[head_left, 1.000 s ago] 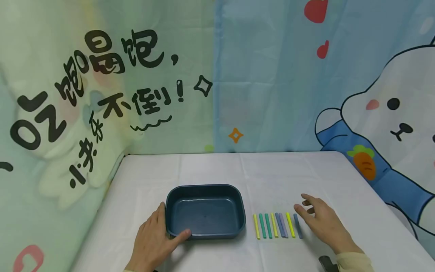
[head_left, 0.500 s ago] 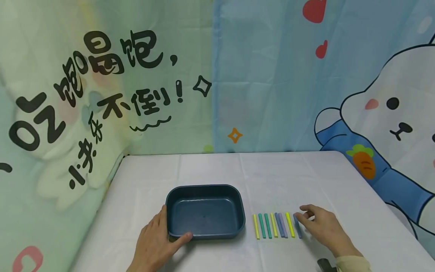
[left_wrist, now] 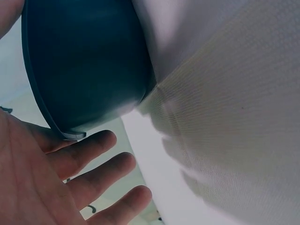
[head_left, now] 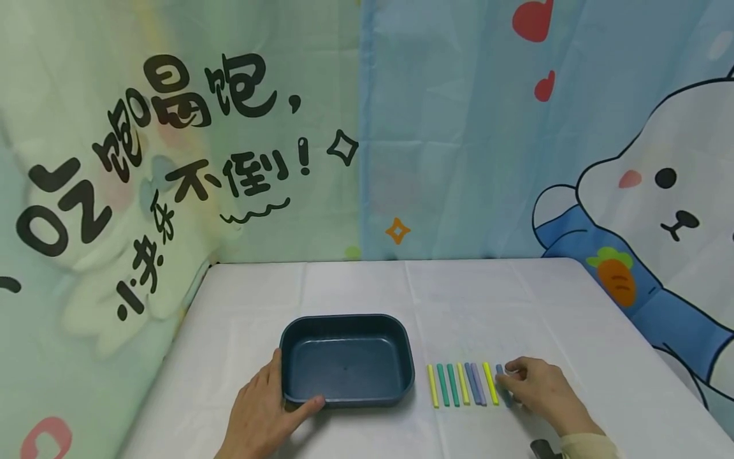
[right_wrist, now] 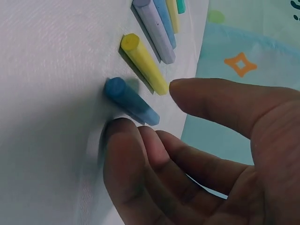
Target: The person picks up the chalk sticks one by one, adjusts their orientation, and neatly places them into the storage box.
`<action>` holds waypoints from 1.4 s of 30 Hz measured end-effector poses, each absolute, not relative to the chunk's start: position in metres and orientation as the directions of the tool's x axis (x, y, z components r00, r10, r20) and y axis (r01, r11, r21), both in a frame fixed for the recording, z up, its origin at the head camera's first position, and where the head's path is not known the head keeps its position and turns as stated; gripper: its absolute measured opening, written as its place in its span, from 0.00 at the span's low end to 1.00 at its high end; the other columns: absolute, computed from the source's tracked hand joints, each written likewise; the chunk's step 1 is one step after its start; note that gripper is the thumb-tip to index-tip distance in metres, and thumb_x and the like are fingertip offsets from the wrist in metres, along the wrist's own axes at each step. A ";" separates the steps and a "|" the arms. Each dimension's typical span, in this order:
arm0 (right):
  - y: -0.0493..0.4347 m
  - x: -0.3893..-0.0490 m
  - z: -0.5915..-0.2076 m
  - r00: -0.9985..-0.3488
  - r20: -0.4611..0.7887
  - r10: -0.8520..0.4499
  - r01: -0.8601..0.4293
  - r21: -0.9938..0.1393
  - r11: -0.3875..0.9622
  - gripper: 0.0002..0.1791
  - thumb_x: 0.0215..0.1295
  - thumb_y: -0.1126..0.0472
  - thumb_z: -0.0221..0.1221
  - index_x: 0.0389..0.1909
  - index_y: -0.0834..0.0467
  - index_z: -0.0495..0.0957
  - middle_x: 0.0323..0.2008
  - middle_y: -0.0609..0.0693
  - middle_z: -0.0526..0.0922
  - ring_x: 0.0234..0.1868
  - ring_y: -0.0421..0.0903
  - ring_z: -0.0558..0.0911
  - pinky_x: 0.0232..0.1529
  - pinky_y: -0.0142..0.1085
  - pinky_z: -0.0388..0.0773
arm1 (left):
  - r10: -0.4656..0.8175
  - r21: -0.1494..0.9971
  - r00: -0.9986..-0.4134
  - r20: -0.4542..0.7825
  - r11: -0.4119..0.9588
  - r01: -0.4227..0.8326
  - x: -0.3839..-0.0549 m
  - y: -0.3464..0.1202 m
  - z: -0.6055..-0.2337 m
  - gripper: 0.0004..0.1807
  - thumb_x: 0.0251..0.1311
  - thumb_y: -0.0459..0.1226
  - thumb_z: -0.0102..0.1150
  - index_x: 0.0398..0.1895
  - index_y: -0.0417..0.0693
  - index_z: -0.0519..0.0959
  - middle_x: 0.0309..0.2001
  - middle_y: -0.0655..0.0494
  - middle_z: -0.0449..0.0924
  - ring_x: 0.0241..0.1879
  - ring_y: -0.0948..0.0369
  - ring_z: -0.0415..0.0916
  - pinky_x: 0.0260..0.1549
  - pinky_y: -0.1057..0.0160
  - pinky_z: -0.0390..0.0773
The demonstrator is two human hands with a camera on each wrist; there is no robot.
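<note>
A dark blue rectangular tray (head_left: 346,373) stands on the white-covered table. Against its left front corner rests my left hand (head_left: 265,408), thumb along the front rim and fingers at the left side. The left wrist view shows those fingers stretched out beside the tray's wall (left_wrist: 89,61). To the right, my right hand (head_left: 541,389) is low over the last blue chalk stick (right_wrist: 131,101) of a row. In the right wrist view its fingertips are right at the blue stick, while the thumb (right_wrist: 197,93) stands apart from it, near the end of a yellow chalk stick (right_wrist: 143,61).
Left of the blue stick lie several more chalk sticks side by side, among them a purple one (head_left: 478,384), a green one (head_left: 443,385) and a yellow one (head_left: 432,386). A printed curtain (head_left: 447,159) hangs behind the table (head_left: 344,287).
My right hand has come down and slightly left to the last blue stick, its thumb and fingers drawing nearer each other. My left hand stays at the tray.
</note>
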State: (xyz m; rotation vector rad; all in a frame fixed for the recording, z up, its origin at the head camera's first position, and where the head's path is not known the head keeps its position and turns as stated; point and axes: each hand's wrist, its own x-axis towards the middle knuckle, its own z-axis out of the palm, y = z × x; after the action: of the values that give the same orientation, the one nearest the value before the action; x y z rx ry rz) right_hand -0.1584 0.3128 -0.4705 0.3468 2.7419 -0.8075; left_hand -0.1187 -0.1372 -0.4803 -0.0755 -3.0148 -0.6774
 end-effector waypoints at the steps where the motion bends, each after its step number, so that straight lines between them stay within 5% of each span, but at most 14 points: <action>1: 0.312 -0.159 -0.471 -0.937 -0.315 0.154 0.299 -0.489 0.819 0.30 0.66 0.54 0.65 0.55 0.76 0.75 0.35 0.55 0.83 0.29 0.44 0.79 0.29 0.38 0.79 | 0.037 0.426 -0.997 0.061 0.903 0.059 -0.119 -0.138 -0.480 0.67 0.50 0.78 0.53 0.78 0.34 0.55 0.68 0.38 0.69 0.66 0.43 0.69 0.62 0.40 0.69; 27: 0.305 -0.164 -0.476 -0.950 -0.260 0.173 0.276 -0.437 0.856 0.21 0.61 0.59 0.67 0.46 0.73 0.79 0.30 0.52 0.79 0.32 0.48 0.76 0.31 0.40 0.75 | 0.038 0.449 -0.998 0.059 0.891 0.061 -0.123 -0.140 -0.484 0.69 0.47 0.78 0.58 0.77 0.34 0.56 0.61 0.38 0.76 0.56 0.44 0.77 0.54 0.43 0.76; 42: 0.282 -0.170 -0.471 -0.973 -0.165 0.160 0.227 -0.584 0.779 0.26 0.64 0.52 0.64 0.54 0.69 0.79 0.39 0.54 0.84 0.37 0.48 0.81 0.36 0.43 0.80 | 0.023 0.483 -0.996 0.080 0.874 0.059 -0.124 -0.142 -0.491 0.68 0.47 0.77 0.59 0.78 0.36 0.56 0.61 0.41 0.76 0.52 0.45 0.79 0.48 0.46 0.79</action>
State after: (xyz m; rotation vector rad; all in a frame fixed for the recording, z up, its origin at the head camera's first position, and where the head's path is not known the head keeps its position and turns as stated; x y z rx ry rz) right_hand -0.1703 0.2822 -0.4708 0.3126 2.8619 -0.9607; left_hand -0.1236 -0.1421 -0.4905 -0.0654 -2.9709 -0.7687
